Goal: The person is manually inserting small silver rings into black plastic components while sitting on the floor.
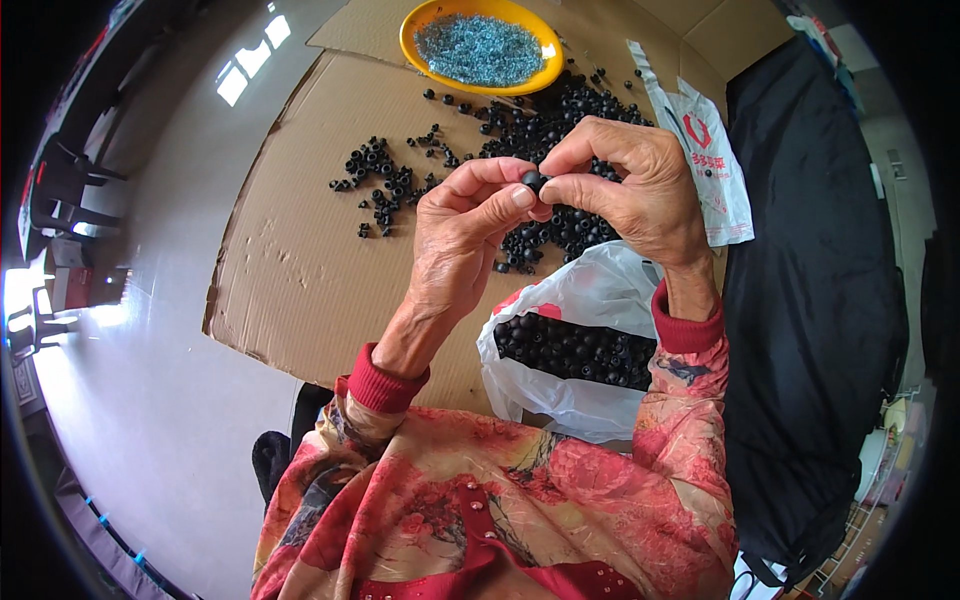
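Above the cardboard, my left hand (455,230) and my right hand (640,185) meet at the fingertips. Between them is a small black ball-shaped part (531,180), pinched by thumb and forefinger of the left hand. The right thumb and forefinger close on its other side, where the gripped piece is mostly hidden. Beneath and beyond the hands spreads a pile of similar black parts (520,135). Smaller black collar-like pieces (380,165) lie loose to the left. Close to my body, an open white plastic bag (530,390) holds many black balls (590,350).
A yellow dish (410,45) of small clear-blue pieces (480,50) stands at the far side of the cardboard sheet (300,230). A flattened white printed bag (725,200) lies at right, beside a large black cloth-like surface (800,280). Grey floor (180,250) extends left.
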The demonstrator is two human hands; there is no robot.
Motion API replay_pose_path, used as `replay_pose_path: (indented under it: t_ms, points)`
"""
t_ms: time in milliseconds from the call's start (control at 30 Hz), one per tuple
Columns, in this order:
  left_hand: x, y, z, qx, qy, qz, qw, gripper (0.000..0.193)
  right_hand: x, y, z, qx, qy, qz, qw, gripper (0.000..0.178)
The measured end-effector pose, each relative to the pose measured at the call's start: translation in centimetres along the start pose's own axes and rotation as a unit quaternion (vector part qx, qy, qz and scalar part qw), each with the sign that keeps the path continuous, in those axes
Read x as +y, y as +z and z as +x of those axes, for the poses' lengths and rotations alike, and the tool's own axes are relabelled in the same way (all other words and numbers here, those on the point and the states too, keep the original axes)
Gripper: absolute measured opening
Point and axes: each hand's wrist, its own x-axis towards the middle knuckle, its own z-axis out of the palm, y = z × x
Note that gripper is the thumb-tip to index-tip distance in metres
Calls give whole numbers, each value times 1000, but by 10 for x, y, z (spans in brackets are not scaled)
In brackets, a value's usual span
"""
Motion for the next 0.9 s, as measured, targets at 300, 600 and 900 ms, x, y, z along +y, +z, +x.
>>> replay_pose_path:
  t_ms: [300, 600, 900]
  points:
    - [-1, 6, 3, 17, -55, -70, 996, 17, 7, -4, -1, 13, -18, 22, 1000, 10]
    - [4, 9, 1, -3, -91, -128, 988, 18, 6, -4, 2, 21, -41, 6, 999, 10]
    - [5, 15, 3, 4, -83, -136, 987, 17, 4, 2, -1, 78, -42, -5, 996, 9]
